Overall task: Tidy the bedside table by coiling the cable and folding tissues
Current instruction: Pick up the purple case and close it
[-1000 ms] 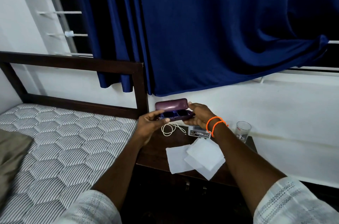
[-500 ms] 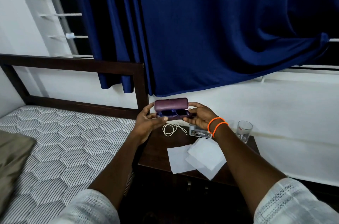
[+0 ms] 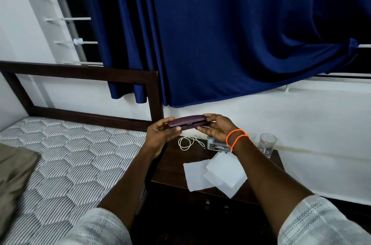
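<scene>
Head view: both hands [image 3: 160,134] [image 3: 217,128] grip purple case [image 3: 187,122].

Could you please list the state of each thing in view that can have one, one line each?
Purple case: lid nearly shut, held above the table.
Left hand: grips the case's left end.
Right hand: grips the case's right end.
White cable: loosely looped, on the bedside table.
Tissues: overlapping, not neatly stacked, at the table's front edge.
Glass: upright, looks empty.
Small box: on the table, partly hidden by the right wrist.
Blue curtain: drawn.
</scene>
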A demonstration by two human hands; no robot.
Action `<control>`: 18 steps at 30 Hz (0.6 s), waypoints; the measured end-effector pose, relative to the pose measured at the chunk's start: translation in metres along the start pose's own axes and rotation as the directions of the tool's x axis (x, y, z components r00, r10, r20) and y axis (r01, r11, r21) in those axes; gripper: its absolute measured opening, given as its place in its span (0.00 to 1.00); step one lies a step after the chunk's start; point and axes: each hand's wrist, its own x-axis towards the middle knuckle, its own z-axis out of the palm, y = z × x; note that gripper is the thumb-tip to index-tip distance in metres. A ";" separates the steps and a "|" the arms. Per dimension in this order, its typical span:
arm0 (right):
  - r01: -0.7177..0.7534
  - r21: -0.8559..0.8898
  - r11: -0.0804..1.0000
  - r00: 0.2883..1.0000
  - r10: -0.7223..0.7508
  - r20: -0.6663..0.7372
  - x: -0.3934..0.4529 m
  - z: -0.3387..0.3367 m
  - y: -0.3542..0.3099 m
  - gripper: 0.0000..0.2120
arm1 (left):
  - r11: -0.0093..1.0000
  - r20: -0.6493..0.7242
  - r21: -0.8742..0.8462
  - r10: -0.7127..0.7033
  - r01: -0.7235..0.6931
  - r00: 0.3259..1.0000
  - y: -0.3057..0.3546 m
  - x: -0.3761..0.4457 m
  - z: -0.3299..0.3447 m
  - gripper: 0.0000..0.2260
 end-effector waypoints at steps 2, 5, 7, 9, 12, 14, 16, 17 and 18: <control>-0.012 0.021 1.000 1.000 0.012 0.004 0.001 0.001 0.001 0.09 | 1.000 -0.019 -0.015 -0.005 0.005 1.000 0.001 0.000 0.002 0.24; -0.016 -0.052 0.999 1.000 0.016 -0.006 0.002 0.005 0.003 0.14 | 0.998 -0.035 -0.048 -0.031 0.029 0.999 0.002 -0.001 0.004 0.17; 0.017 -0.120 0.993 0.999 -0.022 -0.045 0.004 0.008 0.007 0.16 | 0.998 -0.044 -0.043 -0.040 0.039 0.998 0.001 -0.001 0.004 0.15; 0.054 -0.137 0.989 0.995 -0.065 -0.078 0.007 0.009 0.012 0.15 | 0.999 -0.054 -0.023 -0.050 0.049 0.997 0.000 -0.002 0.004 0.16; 0.060 -0.133 0.989 0.993 -0.072 -0.088 0.009 0.009 0.016 0.17 | 0.998 -0.064 0.002 -0.058 0.058 0.996 -0.001 -0.002 0.002 0.19; 0.059 -0.139 0.989 0.994 -0.070 -0.081 0.010 0.009 0.018 0.16 | 0.998 -0.071 0.016 -0.056 0.058 0.996 -0.002 -0.001 -0.001 0.21; 0.059 -0.146 0.988 0.994 -0.071 -0.081 0.010 0.009 0.019 0.13 | 0.998 -0.075 0.028 -0.054 0.057 0.996 -0.003 -0.001 -0.003 0.24; 0.060 -0.149 0.987 0.994 -0.073 -0.080 0.010 0.010 0.019 0.12 | 0.998 -0.077 0.031 -0.055 0.057 0.996 -0.003 -0.001 -0.003 0.26; 0.061 -0.152 0.987 0.994 -0.073 -0.078 0.010 0.010 0.019 0.11 | 0.998 -0.079 0.031 -0.056 0.059 0.995 -0.003 0.000 -0.004 0.26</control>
